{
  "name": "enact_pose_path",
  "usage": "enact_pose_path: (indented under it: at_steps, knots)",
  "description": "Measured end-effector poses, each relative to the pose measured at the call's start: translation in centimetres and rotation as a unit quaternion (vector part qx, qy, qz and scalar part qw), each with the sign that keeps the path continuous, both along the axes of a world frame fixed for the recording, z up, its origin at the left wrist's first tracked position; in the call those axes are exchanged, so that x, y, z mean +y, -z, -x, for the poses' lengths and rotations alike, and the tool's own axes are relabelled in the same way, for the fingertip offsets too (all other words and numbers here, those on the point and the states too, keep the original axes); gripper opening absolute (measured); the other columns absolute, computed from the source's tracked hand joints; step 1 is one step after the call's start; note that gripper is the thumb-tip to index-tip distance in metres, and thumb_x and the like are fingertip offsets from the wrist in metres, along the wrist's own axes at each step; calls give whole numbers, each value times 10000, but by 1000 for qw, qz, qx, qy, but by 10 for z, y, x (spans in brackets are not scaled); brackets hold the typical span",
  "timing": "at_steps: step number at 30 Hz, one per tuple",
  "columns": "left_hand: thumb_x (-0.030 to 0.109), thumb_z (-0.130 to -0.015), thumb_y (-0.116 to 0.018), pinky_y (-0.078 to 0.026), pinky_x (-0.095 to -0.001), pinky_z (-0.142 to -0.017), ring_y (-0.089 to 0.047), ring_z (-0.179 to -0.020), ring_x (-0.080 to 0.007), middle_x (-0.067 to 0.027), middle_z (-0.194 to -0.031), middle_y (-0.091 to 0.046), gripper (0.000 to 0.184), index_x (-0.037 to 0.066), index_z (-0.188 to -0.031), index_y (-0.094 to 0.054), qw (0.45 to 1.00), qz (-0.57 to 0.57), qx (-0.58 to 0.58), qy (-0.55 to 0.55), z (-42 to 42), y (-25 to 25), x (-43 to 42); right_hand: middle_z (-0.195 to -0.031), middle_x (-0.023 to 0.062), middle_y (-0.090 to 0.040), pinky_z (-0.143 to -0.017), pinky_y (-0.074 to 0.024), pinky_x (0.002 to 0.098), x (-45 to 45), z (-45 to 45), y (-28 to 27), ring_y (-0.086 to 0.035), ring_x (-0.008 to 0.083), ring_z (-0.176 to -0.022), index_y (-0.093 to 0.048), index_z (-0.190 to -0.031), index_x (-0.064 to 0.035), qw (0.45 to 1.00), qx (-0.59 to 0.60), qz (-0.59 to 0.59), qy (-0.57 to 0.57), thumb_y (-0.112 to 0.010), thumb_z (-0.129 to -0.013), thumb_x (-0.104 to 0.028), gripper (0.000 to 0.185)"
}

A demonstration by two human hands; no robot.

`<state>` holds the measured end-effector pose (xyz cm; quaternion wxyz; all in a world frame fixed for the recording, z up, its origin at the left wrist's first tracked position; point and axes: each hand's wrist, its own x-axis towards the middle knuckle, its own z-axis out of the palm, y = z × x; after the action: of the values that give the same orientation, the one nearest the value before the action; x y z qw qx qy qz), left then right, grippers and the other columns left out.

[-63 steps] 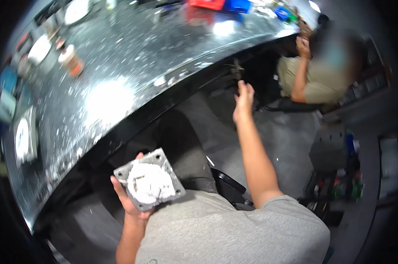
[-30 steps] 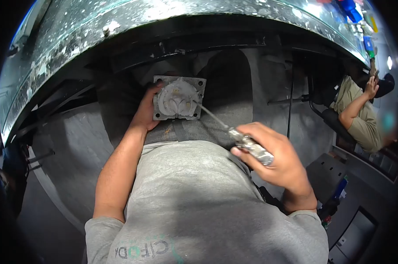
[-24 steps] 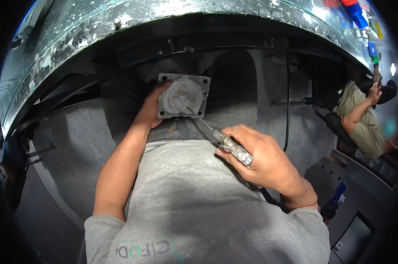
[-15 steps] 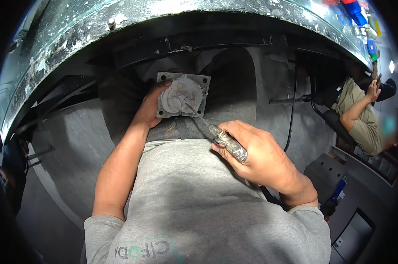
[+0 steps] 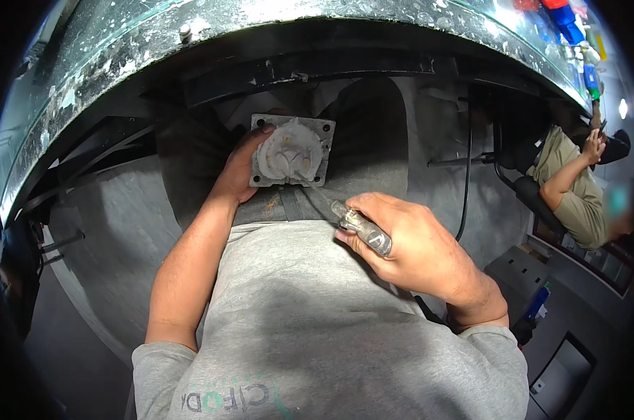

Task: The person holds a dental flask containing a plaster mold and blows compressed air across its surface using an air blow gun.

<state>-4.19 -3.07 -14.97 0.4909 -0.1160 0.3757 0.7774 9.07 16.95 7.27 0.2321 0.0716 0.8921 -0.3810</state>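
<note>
There is one square grey metal plate [image 5: 314, 123], with four dark corner holes, held above the lap in the left hand [image 5: 240, 171]. Its thumb presses on the plate's edge; its other fingers are mostly hidden, so I cannot tell how they are spread. On the plate sits one round whitish mass [image 5: 286, 148], just beside this thumb. The right hand [image 5: 411, 241] has its fingers closed around one thin tool with a mottled grey handle [image 5: 359, 225]; ahead of these fingers, its shaft points to the mass. Beyond the left fingers is one dark, white-speckled bench [image 5: 138, 49]. Well to the right of the right fingers is one other person in a khaki shirt [image 5: 581, 211].
</note>
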Motion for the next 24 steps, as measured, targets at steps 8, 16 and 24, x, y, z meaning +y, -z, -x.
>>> enact_pose_path:
  at_steps: [8, 16, 24]
  knots:
    - [408, -1060, -637, -536, -456, -1111, -659, -1305, -308, -186, -1416, -654, 600, 7, -1494, -535, 1000, 8, -3, 0, 0, 0, 0, -962, 187, -720, -743, -633, 462, 2, -4, 3, -762, 362, -851, -658, -1153, 13, 999, -1, 3, -34, -699, -1038, -263, 302]
    - [408, -1056, -643, -535, -456, -1117, -662, -1306, -315, -187, -1422, -653, 614, 4, -1505, -533, 1000, 18, -4, -5, -2, 4, -1, -974, 199, -729, -768, -638, 457, 6, -2, -1, -769, 373, -892, -667, -1146, 27, 999, -34, 12, -14, -705, -1031, -255, 307]
    - [414, -1056, -642, -533, -456, -1119, -661, -1304, -310, -187, -1422, -654, 614, -7, -1491, -545, 1000, 29, -12, -1, -1, 1, 0, -1001, 203, -732, -792, -647, 463, -3, -4, 10, -770, 367, -900, -653, -1170, 31, 999, 13, 14, -34, -698, -1036, -254, 319]
